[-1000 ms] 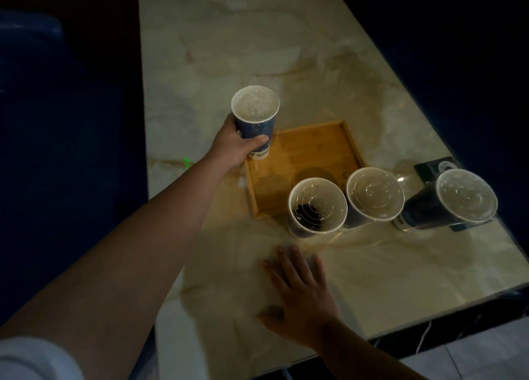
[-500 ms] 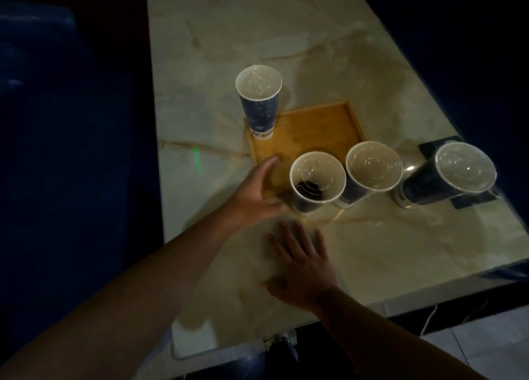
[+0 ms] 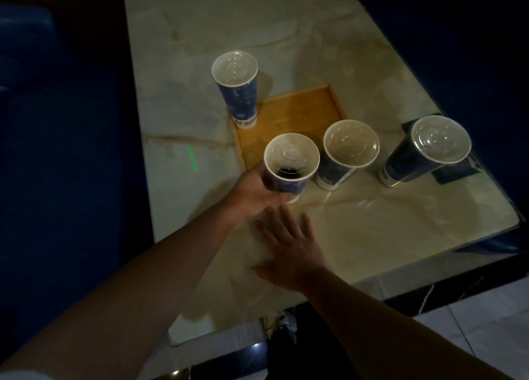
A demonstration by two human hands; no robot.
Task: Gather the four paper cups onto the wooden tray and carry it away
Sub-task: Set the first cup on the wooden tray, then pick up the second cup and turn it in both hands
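4 blue paper cups with clear lids are seen on the marble table (image 3: 357, 231). White bands with dark print run round their bases, but no lettering can be read. Cup 1 (image 3: 239, 93) is stood upright on the tray (image 3: 300, 113), in its far left corner. Cup 2 (image 3: 290, 165) is gripped by the left hand (image 3: 252, 192), fingers wrapped round its lower wall, at the tray's near edge; dark liquid is visible through its lid. Whether its base is on the table cannot be told. Cup 3 (image 3: 346, 153) is placed just beside it, off the tray's near right corner. Cup 4 (image 3: 426, 150) is set well to the right, by the table's right edge, touching a dark flat item (image 3: 455, 170). The right hand (image 3: 292, 251) is laid flat near the near edge, fingers spread, nothing held. A green light mark (image 3: 192, 159) is seen left of the tray.
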